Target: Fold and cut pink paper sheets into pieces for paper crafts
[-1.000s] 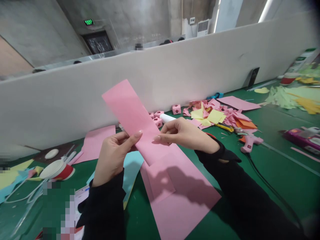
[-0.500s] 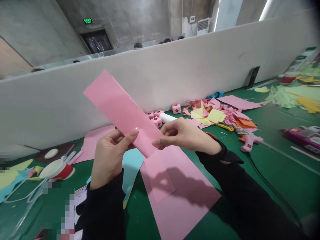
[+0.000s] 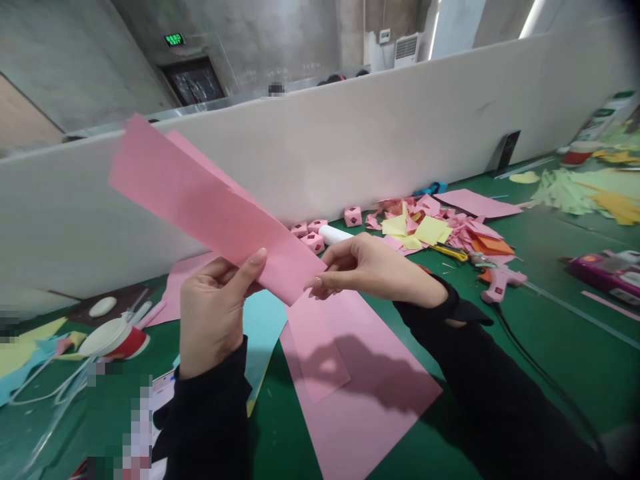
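A long pink paper strip (image 3: 210, 207), folded into two layers, slants up and leftward in front of the white partition. The layers stand apart at the far end. My left hand (image 3: 215, 313) grips its lower part, thumb on the front and fingers behind. At the lower right corner, my right hand (image 3: 357, 270) pinches the strip between thumb and fingertips. Beneath the hands lies a large pink paper sheet (image 3: 370, 407) with a smaller pink piece (image 3: 323, 363) on it. A light blue sheet (image 3: 265, 333) sits beside it, partly covered by my left hand.
Behind my right hand are small pink folded paper cubes (image 3: 353, 216), a white roll (image 3: 335, 235) and a heap of paper scraps (image 3: 425, 227). A pink glue gun (image 3: 500, 283) rests at right. A paper cup (image 3: 115, 338) lies at left. A white partition (image 3: 400, 140) borders the green table.
The strip's far end has swung left, and its two layers have parted there. My left hand has shifted slightly left; my right hand stays nearly in place.
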`<state>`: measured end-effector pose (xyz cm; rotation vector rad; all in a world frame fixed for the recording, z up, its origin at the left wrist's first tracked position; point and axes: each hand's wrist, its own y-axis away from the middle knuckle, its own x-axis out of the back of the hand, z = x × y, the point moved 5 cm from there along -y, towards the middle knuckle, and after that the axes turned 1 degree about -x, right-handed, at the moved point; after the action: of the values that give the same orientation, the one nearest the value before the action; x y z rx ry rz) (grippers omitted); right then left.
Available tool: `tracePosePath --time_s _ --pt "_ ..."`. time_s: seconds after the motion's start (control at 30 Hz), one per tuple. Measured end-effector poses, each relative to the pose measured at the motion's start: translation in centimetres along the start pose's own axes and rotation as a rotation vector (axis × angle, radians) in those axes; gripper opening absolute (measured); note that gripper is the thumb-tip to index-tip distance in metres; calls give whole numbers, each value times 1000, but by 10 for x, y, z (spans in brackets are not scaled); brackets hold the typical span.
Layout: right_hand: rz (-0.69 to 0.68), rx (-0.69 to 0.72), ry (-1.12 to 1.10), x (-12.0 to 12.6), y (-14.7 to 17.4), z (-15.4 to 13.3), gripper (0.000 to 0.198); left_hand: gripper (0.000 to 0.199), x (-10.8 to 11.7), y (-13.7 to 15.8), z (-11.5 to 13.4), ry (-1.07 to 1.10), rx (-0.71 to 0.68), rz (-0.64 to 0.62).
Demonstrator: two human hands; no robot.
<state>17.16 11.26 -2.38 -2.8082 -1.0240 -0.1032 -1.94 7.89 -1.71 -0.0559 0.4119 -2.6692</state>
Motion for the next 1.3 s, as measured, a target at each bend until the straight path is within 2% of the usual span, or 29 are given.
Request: tracePosePath --time_s 0.27,0.47,0.87,1.3 --pt "157 112 -35 -7 -6 0 33 23 -4 3 7 108 -152 129" --pt "275 165 -114 -9 -8 4 38 24 -8 2 4 113 -128 102" --pt "337 178 -69 -9 -6 1 35 29 -8 1 4 116 -116 91" --pt "320 195 -115 -9 -6 1 32 25 -7 0 2 127 -114 84"
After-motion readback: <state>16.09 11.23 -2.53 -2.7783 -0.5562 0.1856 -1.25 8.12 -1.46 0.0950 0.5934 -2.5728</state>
